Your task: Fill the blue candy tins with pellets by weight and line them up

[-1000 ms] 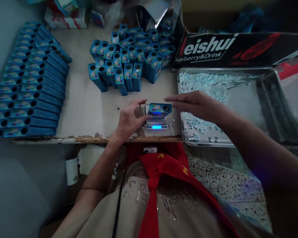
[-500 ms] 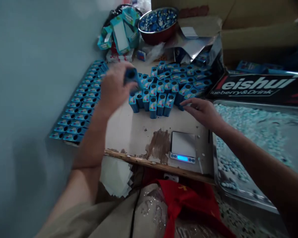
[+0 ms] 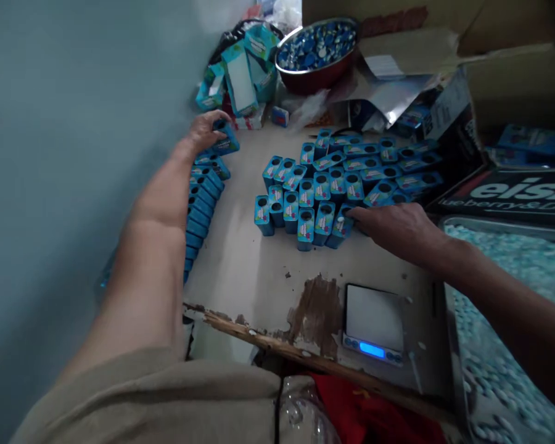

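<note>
My left hand reaches to the far end of the rows on the left, its fingers closed round a small blue box with a round hole in its top. Beneath my forearm, more blue boxes stand side by side in a long row. My right hand is at the front of the middle group, fingertips together against the top edge of one blue box. A small white piece lies on that box's top. What the right fingertips pinch, if anything, is hidden.
A digital scale with a lit display is near the worn front table edge. On the right is a metal tray of pale blue-white pellets. Behind are a bowl of blue-and-white pieces, larger turquoise cartons and a black printed carton.
My left hand has carried its blue box away from the middle group to the far end of the left rows. My right hand has come up to the front box. The view has shifted.
</note>
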Demonstrator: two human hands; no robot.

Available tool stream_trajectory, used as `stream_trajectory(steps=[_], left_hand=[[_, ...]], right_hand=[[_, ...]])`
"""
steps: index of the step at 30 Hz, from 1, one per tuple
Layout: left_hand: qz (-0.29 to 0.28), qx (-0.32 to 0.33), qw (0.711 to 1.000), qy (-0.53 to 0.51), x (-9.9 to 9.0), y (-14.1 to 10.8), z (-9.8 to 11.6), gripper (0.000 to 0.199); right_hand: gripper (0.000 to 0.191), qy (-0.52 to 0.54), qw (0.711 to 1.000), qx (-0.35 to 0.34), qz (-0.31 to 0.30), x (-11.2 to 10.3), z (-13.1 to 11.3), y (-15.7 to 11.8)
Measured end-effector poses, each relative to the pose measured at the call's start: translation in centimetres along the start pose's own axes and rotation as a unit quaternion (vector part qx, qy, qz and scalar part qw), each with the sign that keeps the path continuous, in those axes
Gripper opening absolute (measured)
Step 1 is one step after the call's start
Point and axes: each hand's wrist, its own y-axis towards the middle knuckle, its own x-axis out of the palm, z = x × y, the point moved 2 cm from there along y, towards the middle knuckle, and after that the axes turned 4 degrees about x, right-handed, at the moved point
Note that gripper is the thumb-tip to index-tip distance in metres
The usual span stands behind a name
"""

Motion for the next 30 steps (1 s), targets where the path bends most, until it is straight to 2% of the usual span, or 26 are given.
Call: stream_trajectory(steps=[3,6,8,10,12,14,17,19,21,23,26,28,30], left_hand=[[-0.052,-0.017,0.998,-0.02,1.9,-1.1,-2.7,0.051],[-0.036,-0.087,0.994,0.058,3.4,-3.2,-3.2,0.038],[-0.008,-0.13,0.984,0.117,4.0,-5.1,-2.2,0.029],[0.004,-0.155,0.976,0.155,4.1,-6.7,-0.4,0.029],[-0.015,-0.163,0.971,0.172,3.7,-8.0,1.6,0.041],[-0.025,-0.14,0.973,0.182,3.1,-8.9,3.6,0.062],[0.022,-0.091,0.972,0.217,2.6,-11.0,6.6,0.076],[0.071,-0.067,0.971,0.216,3.0,-14.1,8.4,0.08],[0.104,-0.015,0.979,0.175,4.0,-18.5,10.3,0.074],[0.1,0.08,0.985,0.119,5.4,-23.7,12.0,0.054],[0.101,0.104,0.988,0.049,7.9,-31.0,13.4,0.043],[0.104,0.101,0.989,0.024,9.7,-34.7,13.8,0.043],[0.098,0.108,0.989,0.008,11.4,-37.8,14.1,0.037]], right_hand=[[0.039,0.019,1.0,0.008,-0.004,-0.1,0.2,-0.6],[0.037,0.048,0.998,0.03,-0.015,-0.1,0.3,-1.7],[0.038,0.076,0.996,0.045,-0.006,0.1,0.3,-2.8],[0.037,0.111,0.992,0.058,0.013,0.4,0.4,-4.5],[0.035,0.142,0.987,0.069,0.036,1.0,0.4,-6.7],[0.033,0.16,0.982,0.077,0.057,1.8,0.2,-9.4],[0.032,0.173,0.978,0.092,0.074,3.3,-0.7,-13.6],[0.034,0.175,0.976,0.113,0.064,4.4,-1.7,-16.0],[0.039,0.173,0.974,0.14,0.041,5.3,-2.9,-17.8],[0.044,0.177,0.971,0.163,0.02,5.9,-3.9,-19.0],[0.045,0.22,0.956,0.193,0.035,6.2,-4.3,-20.4],[0.039,0.291,0.929,0.211,0.081,6.4,-3.5,-21.4],[0.028,0.409,0.873,0.227,0.137,7.1,-1.7,-22.5]])
